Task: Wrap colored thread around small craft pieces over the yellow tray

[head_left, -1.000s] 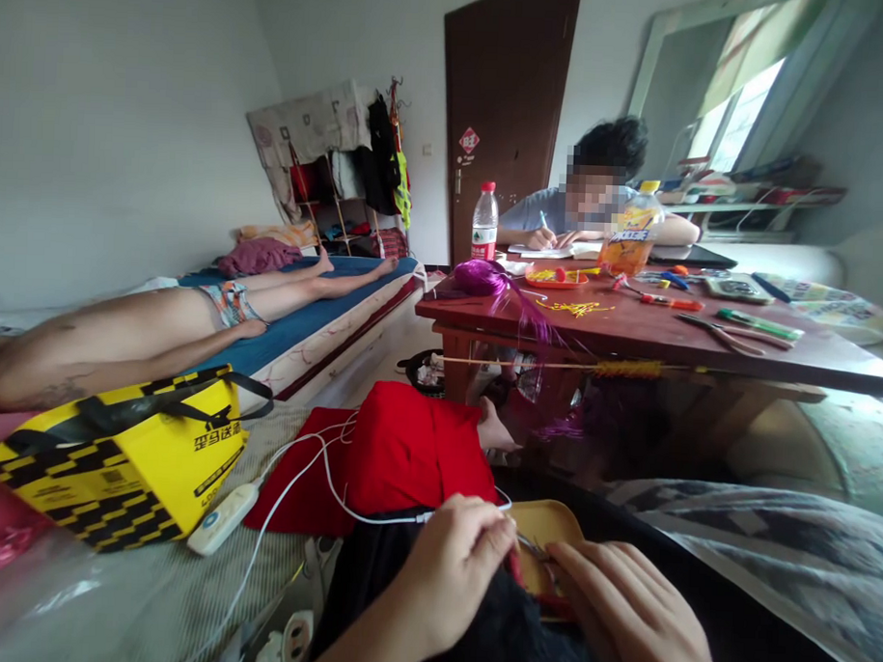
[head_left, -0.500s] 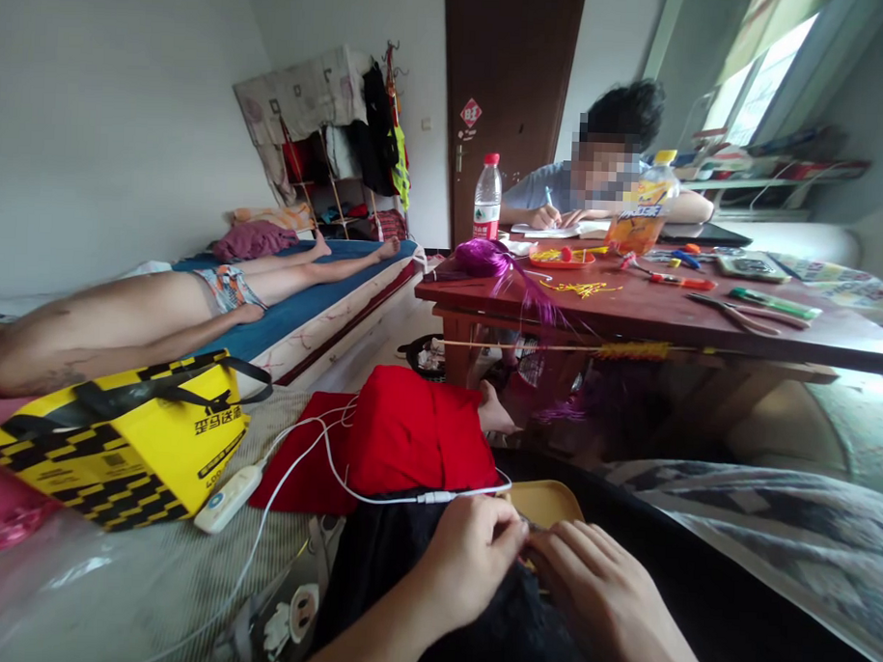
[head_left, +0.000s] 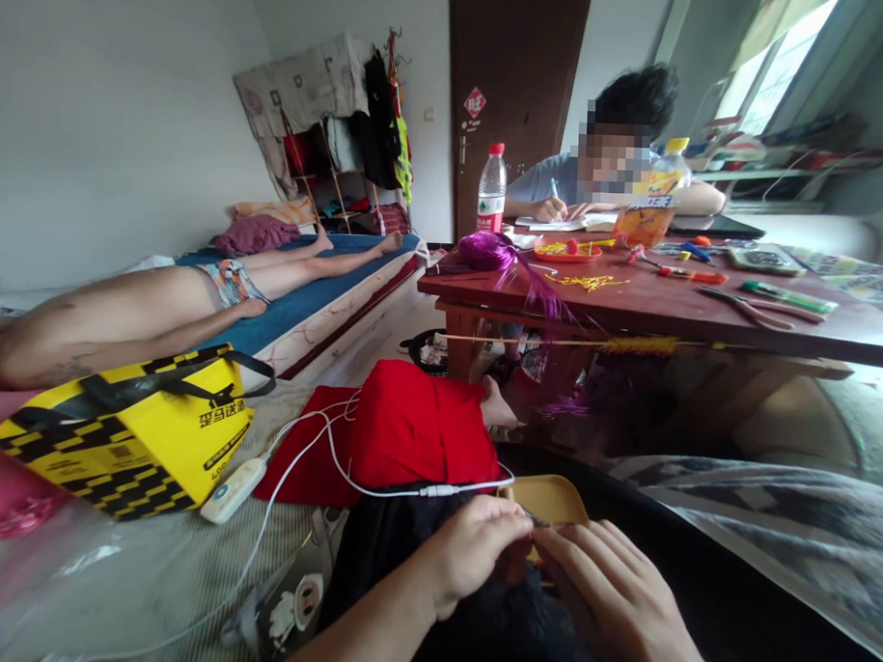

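Observation:
My left hand is closed in a pinch just in front of a yellow tray. Close beside it, my right hand has its fingers bent together, and the fingertips of both hands nearly meet. Whatever lies between them is too small and hidden to name. The tray rests over dark cloth at my lap. Beyond my left hand, a white cable with a connector runs across red cloth.
A red-brown table bears purple strands, bottles, pliers and yellow sticks. A person writes at it. Another person lies on a bed at left, behind a yellow bag.
The view has shifted slightly, so the table items appear further right. My hands stay close together, with my left fingers a little altered in pose.

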`<state>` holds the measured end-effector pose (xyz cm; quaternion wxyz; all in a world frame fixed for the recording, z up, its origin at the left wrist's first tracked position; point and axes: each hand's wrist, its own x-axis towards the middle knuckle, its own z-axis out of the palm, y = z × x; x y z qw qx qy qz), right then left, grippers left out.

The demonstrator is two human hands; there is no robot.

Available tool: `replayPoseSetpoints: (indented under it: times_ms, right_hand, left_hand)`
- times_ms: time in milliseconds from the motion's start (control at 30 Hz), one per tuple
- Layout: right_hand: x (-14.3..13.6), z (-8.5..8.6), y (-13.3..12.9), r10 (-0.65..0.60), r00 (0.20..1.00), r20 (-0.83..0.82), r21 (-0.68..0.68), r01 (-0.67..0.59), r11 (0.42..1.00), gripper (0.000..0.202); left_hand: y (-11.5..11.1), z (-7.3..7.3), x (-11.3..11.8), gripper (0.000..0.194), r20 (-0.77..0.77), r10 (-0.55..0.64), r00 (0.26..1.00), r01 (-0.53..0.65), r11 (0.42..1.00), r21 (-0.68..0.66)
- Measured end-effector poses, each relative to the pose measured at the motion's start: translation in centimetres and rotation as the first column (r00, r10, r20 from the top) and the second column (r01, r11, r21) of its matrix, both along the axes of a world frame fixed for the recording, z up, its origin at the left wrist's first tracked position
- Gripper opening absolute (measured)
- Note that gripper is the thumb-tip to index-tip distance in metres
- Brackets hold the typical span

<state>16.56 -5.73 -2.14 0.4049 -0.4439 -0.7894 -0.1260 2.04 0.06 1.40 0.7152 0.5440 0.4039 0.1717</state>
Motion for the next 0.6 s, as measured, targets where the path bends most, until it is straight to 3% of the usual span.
replayPoseSetpoints:
  times_ms: [133, 267, 333, 400, 433, 500, 600]
  right_hand:
    - [0.5, 0.2, -0.3, 0.024, 0.997, 0.071, 0.029, -0.026, 0.999, 0.024]
    - [0.6, 0.5, -0.1, 0.11, 0.99, 0.092, 0.031, -0.114, 0.993, 0.028]
    - [0.4, 0.6, 0.1, 0.109, 0.994, -0.008, -0.051, -0.11, 0.993, 0.026]
    - [0.1, 0.7, 0.2, 0.053, 0.978, -0.202, -0.264, -0.106, 0.959, 0.02]
    - [-0.1, 0.8, 0.2, 0.005, 0.951, -0.309, -0.403, -0.135, 0.905, 0.017]
    - [-0.4, 1.1, 0.3, -0.118, 0.86, -0.497, -0.633, -0.266, 0.727, 0.016]
    - [-0.7, 1.6, 0.5, -0.32, 0.633, -0.705, -0.7, -0.551, 0.454, 0.023]
  left_hand:
    - [-0.2, 0.1, 0.0, 0.023, 0.017, 0.028, 0.999, -0.027, 0.998, -0.056]
    - [-0.3, -0.2, -0.1, 0.023, 0.073, -0.013, 0.997, 0.027, 0.98, -0.198]
    - [-0.4, -0.2, -0.1, 0.023, 0.042, -0.011, 0.999, 0.015, 0.996, -0.086]
    - [-0.6, -0.2, -0.1, 0.023, -0.046, 0.025, 0.999, -0.014, 0.974, 0.224]
    - [-0.8, -0.3, -0.1, 0.024, -0.095, 0.048, 0.994, -0.006, 0.917, 0.398]
    - [-1.0, -0.5, -0.2, 0.025, -0.18, 0.096, 0.979, 0.048, 0.751, 0.658]
    - [-1.2, -1.1, -0.5, 0.027, -0.229, 0.134, 0.964, 0.118, 0.556, 0.823]
